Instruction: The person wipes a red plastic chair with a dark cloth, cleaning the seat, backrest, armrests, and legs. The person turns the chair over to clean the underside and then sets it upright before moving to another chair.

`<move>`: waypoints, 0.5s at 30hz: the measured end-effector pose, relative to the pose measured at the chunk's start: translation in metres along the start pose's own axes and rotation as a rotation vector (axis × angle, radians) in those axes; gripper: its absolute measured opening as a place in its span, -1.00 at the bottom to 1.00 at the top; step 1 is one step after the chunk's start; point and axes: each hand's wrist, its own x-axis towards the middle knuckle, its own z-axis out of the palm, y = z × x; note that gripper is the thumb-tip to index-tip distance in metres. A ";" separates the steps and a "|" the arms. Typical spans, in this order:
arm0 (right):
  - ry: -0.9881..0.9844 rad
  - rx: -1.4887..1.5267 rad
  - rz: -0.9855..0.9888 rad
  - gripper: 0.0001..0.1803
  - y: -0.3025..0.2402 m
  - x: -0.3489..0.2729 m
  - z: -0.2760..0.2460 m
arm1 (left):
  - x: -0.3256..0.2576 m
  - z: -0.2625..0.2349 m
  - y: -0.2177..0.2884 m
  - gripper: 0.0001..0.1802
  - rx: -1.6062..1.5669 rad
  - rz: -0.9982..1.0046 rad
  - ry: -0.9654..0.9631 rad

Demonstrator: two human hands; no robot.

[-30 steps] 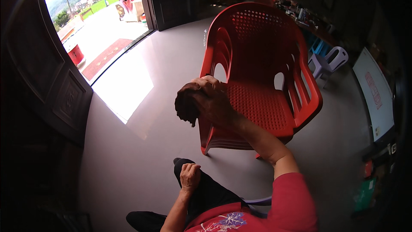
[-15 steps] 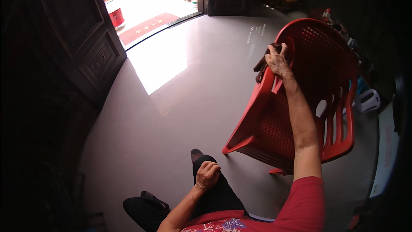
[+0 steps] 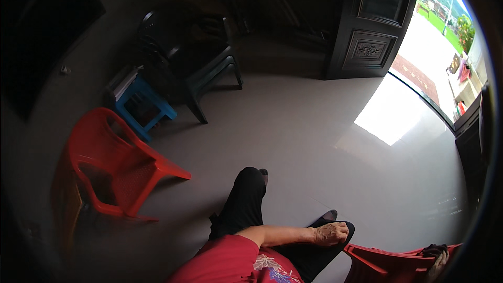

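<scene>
I see my left hand (image 3: 331,233) resting on my knee, fingers curled loosely in, holding nothing. The forearm crosses above my red shirt (image 3: 230,262) and black trousers (image 3: 246,199).

My right hand (image 3: 437,262) is at the lower right rim, only partly in view. Its fingers are closed over a dark cloth (image 3: 432,250), pressed on the top edge of a red chair (image 3: 393,264) that pokes into the picture at the bottom right, just beside my right leg. I cannot tell how much of the cloth the fingers cover, as the rim cuts it off.

A second red chair (image 3: 115,173) stands at the left on the grey floor (image 3: 314,141), well apart from both hands. Behind it sits a blue stool (image 3: 144,102) with something flat stacked on top, and just beside that a stack of dark chairs (image 3: 194,57) against the dim wall.

At the upper right a dark panelled door (image 3: 372,26) stands open, and a bright patch of sunlight (image 3: 393,118) lies on the floor near it. Beyond the doorway I see a paved yard (image 3: 419,68) and greenery.
</scene>
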 end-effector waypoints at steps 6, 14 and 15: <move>-0.220 0.073 -0.073 -0.61 -0.087 -0.010 0.079 | -0.041 -0.132 -0.038 -0.86 0.322 -0.454 0.225; -0.441 0.085 -0.074 -0.65 -0.154 -0.013 0.130 | -0.230 -0.366 0.000 -0.27 1.291 -1.055 1.363; -0.465 0.081 -0.070 -0.65 -0.160 -0.012 0.133 | -0.269 -0.387 0.011 -0.25 1.347 -1.146 1.519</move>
